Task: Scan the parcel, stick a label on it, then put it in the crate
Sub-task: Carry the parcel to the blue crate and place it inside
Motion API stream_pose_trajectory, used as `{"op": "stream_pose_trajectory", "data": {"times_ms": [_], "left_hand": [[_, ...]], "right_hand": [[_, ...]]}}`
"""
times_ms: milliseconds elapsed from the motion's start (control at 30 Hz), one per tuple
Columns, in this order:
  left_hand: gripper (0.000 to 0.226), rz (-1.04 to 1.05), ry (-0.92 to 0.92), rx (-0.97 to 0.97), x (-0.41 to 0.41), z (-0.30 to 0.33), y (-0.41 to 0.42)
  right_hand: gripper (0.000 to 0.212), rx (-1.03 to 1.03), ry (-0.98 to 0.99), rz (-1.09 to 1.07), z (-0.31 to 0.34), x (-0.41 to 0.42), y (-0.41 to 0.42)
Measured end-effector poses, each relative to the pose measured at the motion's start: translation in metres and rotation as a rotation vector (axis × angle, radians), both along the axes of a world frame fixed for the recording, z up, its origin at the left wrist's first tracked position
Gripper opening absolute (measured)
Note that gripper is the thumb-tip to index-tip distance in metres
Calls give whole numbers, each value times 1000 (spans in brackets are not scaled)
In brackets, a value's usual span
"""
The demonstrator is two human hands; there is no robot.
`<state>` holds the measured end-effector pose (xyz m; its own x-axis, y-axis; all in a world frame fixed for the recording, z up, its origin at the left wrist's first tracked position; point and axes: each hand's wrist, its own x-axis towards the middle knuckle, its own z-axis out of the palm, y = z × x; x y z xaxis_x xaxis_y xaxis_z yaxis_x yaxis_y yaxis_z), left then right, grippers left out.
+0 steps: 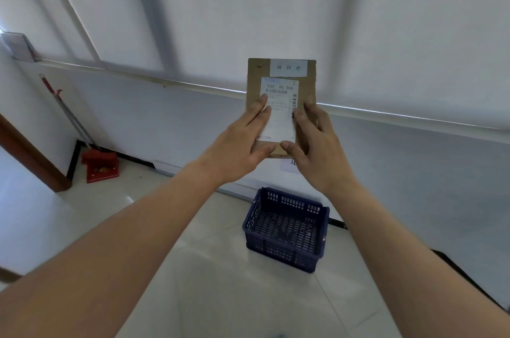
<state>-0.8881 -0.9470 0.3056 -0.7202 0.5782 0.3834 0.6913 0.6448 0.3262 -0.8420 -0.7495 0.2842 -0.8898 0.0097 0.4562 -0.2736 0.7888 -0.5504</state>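
Brown cardboard parcel [281, 106] held upright at arm's length, flat face toward the camera, well above the floor [215, 268]. Left hand [242, 141] gripping the lower left edge, fingers spread over the face, thumb along the bottom. Right hand [317, 144] gripping the lower right edge, thumb near the bottom. Both grips clamped on the parcel. White shipping label [279, 111] with barcodes stuck mid-face, partly under the fingers. Smaller white label [288, 67] with printed characters near the top edge. Dark blue slotted crate [287, 230] on the floor below, near the wall. Red dustpan [100, 166] and broom far left.
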Motion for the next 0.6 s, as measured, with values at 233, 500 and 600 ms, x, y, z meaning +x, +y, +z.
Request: {"op": "stream_pose_trajectory", "data": {"times_ms": [233, 500, 600], "left_hand": [[79, 29, -89, -20, -95, -31, 3], [80, 11, -133, -58, -177, -52, -5], [80, -18, -159, -75, -204, -68, -12]], "right_hand": [[68, 13, -77, 8, -41, -99, 5], [71, 19, -126, 1, -65, -178, 0], [72, 25, -159, -26, -79, -198, -8]]}}
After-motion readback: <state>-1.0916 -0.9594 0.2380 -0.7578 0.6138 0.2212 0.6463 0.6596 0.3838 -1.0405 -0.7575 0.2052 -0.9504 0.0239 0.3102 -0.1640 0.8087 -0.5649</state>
